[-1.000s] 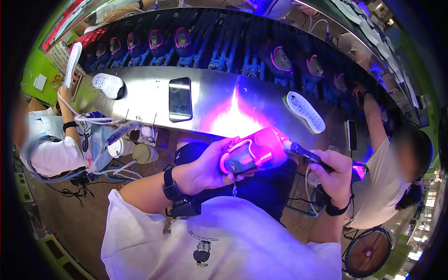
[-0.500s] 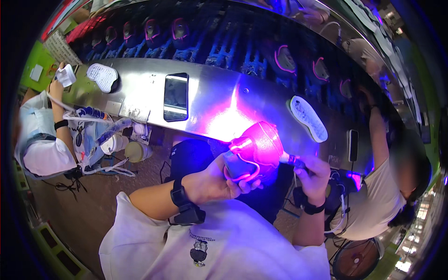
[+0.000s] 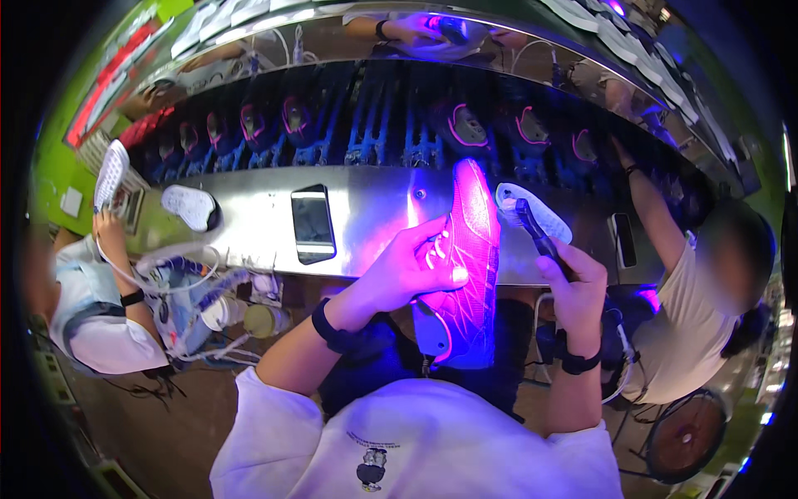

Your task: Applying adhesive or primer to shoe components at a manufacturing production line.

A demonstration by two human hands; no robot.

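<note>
My left hand (image 3: 407, 270) grips a shoe upper (image 3: 475, 249) mounted on a blue last (image 3: 431, 334), thumb and fingers around its lace side. The upper glows pink and violet under the light, with its toe pointing away from me over the bench edge. In my right hand (image 3: 579, 287) is a brush (image 3: 540, 237) with a dark handle, held apart from the upper on its right. Its head overlaps a pale shoe sole (image 3: 555, 224) lying on the bench; whether the bristles touch that sole I cannot tell.
A phone (image 3: 312, 224) lies on the metal bench (image 3: 374, 200), with another white sole (image 3: 188, 208) farther left. Beyond it, several pink-edged uppers (image 3: 467, 125) rest on a dark rack. Co-workers sit on both sides, and the left one's hand holds a sole (image 3: 111, 173). Tubs (image 3: 266, 320) stand below the bench.
The shoe upper has turned from end-on to lengthwise, toe away from me. My right hand has taken the brush off the upper, up and over by the sole. The whole view has shifted.
</note>
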